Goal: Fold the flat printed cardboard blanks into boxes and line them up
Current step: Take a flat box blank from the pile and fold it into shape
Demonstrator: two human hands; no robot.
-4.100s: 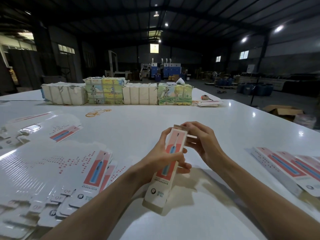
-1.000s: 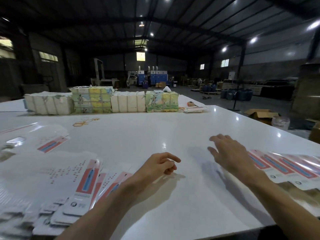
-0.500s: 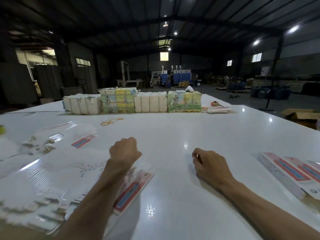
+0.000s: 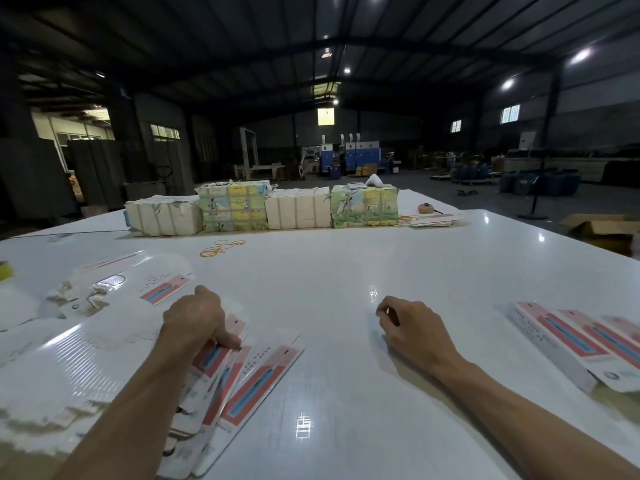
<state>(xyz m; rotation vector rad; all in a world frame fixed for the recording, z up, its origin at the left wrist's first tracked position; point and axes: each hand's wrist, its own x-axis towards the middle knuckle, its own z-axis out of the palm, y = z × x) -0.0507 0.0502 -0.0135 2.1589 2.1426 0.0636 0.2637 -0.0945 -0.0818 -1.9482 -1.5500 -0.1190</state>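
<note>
Left hand (image 4: 197, 317) pinches a flat blank (image 4: 211, 356); right hand (image 4: 412, 327) rests loosely curled, empty. Few boxes (image 4: 568, 341) are lined up, and many blanks (image 4: 266, 372) are left.

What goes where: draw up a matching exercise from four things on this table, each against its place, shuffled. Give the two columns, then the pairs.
Column one
1. left hand
2. right hand
3. folded boxes
4. bundles

Column two
A. in a row at the far side of the table
B. on bare table near the middle
C. on the fanned flat blanks
D. side by side at the table's right edge

Pairs: 1-C, 2-B, 3-D, 4-A
</note>
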